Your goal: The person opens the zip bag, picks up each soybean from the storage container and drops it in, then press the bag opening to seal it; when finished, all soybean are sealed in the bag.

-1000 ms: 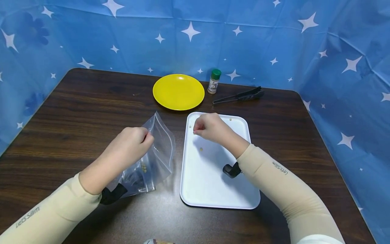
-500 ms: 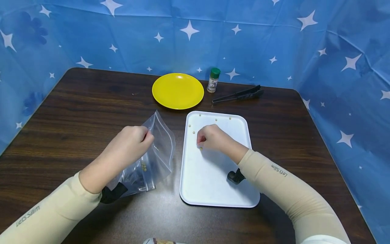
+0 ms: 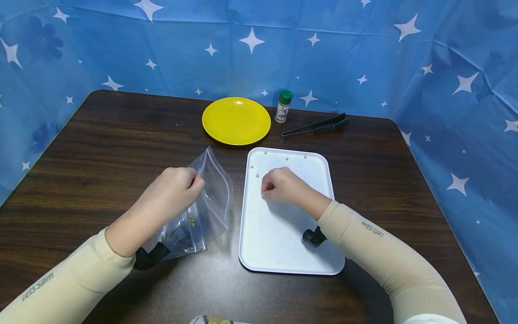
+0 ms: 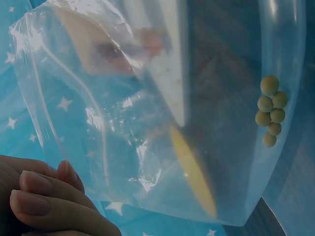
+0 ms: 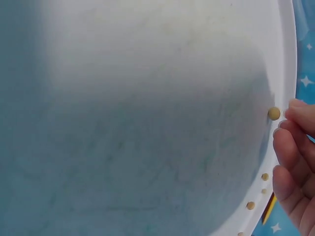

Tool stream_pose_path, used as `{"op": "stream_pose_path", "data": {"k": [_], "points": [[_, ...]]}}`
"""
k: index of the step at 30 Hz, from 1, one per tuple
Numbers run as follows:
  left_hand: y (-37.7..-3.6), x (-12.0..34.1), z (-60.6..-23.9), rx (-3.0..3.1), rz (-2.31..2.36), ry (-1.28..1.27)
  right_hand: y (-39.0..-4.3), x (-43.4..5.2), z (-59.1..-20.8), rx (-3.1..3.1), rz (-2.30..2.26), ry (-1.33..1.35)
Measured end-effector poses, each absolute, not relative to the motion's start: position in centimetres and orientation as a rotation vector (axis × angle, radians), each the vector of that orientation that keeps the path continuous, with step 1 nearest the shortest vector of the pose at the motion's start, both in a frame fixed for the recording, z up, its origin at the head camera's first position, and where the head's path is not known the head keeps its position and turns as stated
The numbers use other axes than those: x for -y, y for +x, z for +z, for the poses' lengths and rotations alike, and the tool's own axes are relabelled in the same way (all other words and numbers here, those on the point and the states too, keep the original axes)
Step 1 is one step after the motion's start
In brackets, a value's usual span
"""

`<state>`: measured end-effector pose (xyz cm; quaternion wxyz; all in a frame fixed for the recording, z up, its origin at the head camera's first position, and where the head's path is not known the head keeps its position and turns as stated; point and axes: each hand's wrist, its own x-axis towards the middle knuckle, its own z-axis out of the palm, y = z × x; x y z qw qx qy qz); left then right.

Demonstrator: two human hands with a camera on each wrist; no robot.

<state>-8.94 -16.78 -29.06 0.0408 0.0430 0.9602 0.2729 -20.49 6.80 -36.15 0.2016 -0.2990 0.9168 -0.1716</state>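
My left hand (image 3: 176,189) pinches the upper edge of a clear zip bag (image 3: 216,198), holding its mouth upright above the table. Several small round yellowish beans (image 4: 270,110) lie inside along a fold at the bottom. Over the white tray (image 3: 291,252), my right hand (image 3: 283,184) reaches down with bent fingers. In the right wrist view, one bean (image 5: 274,113) sits right at the tips of the thumb and index finger, which are slightly apart. Other loose beans (image 3: 257,176) are scattered towards the tray's far edge.
A yellow plate (image 3: 236,121) lies behind the tray. Beside it stand a green-capped seasoning jar (image 3: 283,108) and, farther right, black tongs (image 3: 315,126). A printed package (image 3: 214,320) peeks in at the near table edge. Blue star-patterned cloth (image 3: 194,49) hangs behind.
My right hand has come from near the tray's far left corner towards me, to a bean nearer the middle. Over the last half second it barely moves. My left hand keeps holding the bag.
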Motion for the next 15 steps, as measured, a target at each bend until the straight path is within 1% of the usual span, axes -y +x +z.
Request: {"op": "stream_pose_path", "data": {"k": [8, 15], "points": [[-8.94, 16.71, -29.06, -2.94, 0.829, 0.129, -19.92, -7.19, -36.44, -2.579, -0.442, -1.002], [-8.97, 16.67, -29.07, -2.938, 0.834, 0.139, -19.73, -7.19, -36.22, -2.598, -0.473, -0.962]]}}
